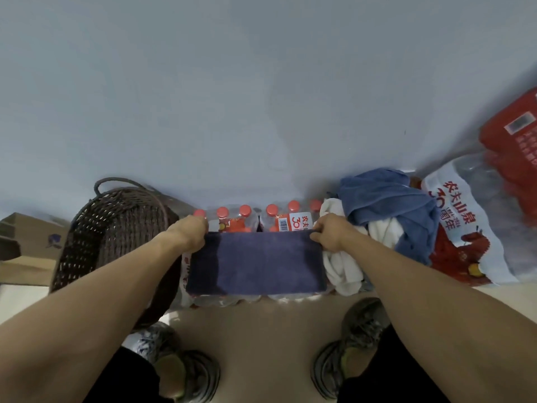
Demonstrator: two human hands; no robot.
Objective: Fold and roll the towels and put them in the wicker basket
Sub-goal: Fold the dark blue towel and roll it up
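Towel: a dark purple towel (pixel 257 263) lay folded flat atop a shrink-wrapped pack of red-capped water bottles (pixel 247 218).
Left hand: the left hand (pixel 190 232) pinched the towel's far left corner.
Right hand: the right hand (pixel 328 232) gripped the far right corner.
Basket: the wicker basket (pixel 116 228) stood just left of the pack.
Pile: blue and white towels (pixel 386 210) were heaped to the right.

Water-bottle pack wrap (pixel 476 228) at right of frame reads "农夫山泉", "30", "周年". Centre pack label (pixel 299 223) shows "30", "农夫", a barcode. Red bag (pixel 517 141) text unreadable.
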